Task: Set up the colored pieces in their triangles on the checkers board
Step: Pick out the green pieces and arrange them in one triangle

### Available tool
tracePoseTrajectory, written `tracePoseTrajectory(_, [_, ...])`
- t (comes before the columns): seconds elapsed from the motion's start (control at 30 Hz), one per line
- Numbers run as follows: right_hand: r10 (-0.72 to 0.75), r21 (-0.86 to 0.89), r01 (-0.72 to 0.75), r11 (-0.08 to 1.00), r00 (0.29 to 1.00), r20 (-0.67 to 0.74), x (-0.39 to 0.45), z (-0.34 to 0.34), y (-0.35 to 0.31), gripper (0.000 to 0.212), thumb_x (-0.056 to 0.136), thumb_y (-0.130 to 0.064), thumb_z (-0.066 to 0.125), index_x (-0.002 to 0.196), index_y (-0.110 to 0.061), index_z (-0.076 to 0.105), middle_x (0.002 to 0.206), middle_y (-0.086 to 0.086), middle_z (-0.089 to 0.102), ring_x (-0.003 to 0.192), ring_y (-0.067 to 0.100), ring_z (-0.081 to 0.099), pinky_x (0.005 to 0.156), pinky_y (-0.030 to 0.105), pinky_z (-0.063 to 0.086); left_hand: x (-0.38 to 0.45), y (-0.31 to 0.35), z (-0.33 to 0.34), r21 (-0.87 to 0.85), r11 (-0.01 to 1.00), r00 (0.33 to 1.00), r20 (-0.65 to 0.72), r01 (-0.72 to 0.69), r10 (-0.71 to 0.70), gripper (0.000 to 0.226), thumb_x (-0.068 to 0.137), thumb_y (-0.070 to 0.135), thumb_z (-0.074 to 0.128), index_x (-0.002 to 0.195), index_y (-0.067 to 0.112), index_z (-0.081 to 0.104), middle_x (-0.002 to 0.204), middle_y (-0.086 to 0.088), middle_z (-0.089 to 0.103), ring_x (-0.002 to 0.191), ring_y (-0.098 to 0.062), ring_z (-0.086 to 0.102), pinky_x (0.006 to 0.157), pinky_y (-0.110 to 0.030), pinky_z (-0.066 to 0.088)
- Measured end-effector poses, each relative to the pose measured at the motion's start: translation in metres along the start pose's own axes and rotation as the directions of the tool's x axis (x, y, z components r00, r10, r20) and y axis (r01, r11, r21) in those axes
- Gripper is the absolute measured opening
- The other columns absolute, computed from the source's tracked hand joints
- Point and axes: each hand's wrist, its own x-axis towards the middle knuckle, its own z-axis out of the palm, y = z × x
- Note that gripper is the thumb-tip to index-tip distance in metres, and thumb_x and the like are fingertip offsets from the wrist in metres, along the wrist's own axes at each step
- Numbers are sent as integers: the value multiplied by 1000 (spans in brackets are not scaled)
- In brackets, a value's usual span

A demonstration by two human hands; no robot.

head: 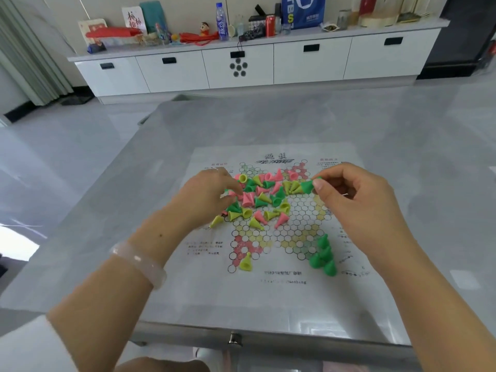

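A paper checkers board [276, 267] lies flat on the grey table. A loose heap of pink, yellow and green cone pieces [259, 196] covers its upper middle. Several green pieces [323, 255] stand grouped in the lower right triangle. One yellow piece [245, 262] stands in the lower left pink triangle. My right hand [351, 196] pinches a green piece [308, 186] between thumb and fingers at the heap's right edge. My left hand [208, 196] rests with fingers down in the heap's left side; whether it grips a piece is hidden.
The table's metal front edge [268, 338] runs close to me. Shiny floor surrounds the table. A white cabinet [241, 63] along the far wall carries bottles, a can, bags and papers. A pale bracelet [139, 260] sits on my left wrist.
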Motion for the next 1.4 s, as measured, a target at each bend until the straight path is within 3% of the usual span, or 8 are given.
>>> tracePoseTrajectory(0.5, [-9,36,10,999,999,-43,3,-7,5,20,83,-18,62,70,-33,61,66,-15,64,64,-4,59,60,7,46,22,1,18,263,957,962,268,-121,48,18,85,2,47,100,8,53,94,-3,46,84,-17,44,70,-24,36])
tracePoseTrajectory(0.63, [-9,30,11,999,999,-49,3,-6,6,20,83,-18,62,70,-33,60,67,-14,64,65,-3,59,60,7,46,17,-3,9,-134,986,989,117,102,-86,10,82,4,52,85,13,57,80,3,55,71,-13,54,59,-19,41])
tracePoseTrajectory(0.73, [-7,36,10,999,998,-57,4,-7,6,19,83,-18,62,70,-33,61,67,-13,64,65,-3,59,58,6,45,9,-14,-5,-939,204,912,191,277,-362,18,85,-3,43,79,9,55,72,-3,56,51,-8,52,47,-16,44])
tracePoseTrajectory(0.8, [-5,36,7,999,999,-54,3,-7,6,19,83,-18,62,71,-33,61,69,-12,64,65,-2,59,59,7,45,3,-20,-6,-894,-404,867,348,192,-358,14,84,1,39,79,8,50,71,-6,49,48,-10,48,43,-16,41])
tracePoseTrajectory(0.9, [-1,34,2,999,999,-51,3,-6,5,18,83,-18,62,71,-32,61,70,-10,65,66,-1,59,61,8,47,3,-21,-1,-790,-549,794,506,272,-335,18,86,12,39,69,9,44,67,-5,42,50,-11,45,42,-16,42])
tracePoseTrajectory(1.03, [8,25,-7,1000,999,-51,2,-7,6,17,83,-19,61,72,-32,61,72,-10,65,68,0,60,62,10,49,21,-18,0,-860,-342,725,506,379,-468,29,93,19,42,65,9,45,57,-2,41,37,-9,42,33,-13,34])
tracePoseTrajectory(1.2, [15,22,-14,1000,998,-55,4,-8,6,16,83,-19,61,73,-31,61,73,-9,66,69,2,61,61,11,50,38,-26,11,-387,797,861,-17,463,-509,18,93,23,47,98,9,57,82,-3,50,66,-18,48,59,-24,38])
tracePoseTrajectory(1.4, [21,0,-21,1000,998,-61,5,-8,8,15,84,-19,61,73,-30,61,72,-8,66,68,1,60,59,9,47,50,-36,24,110,930,922,130,352,-364,36,86,48,52,102,15,50,88,-2,56,83,-23,56,66,-31,41])
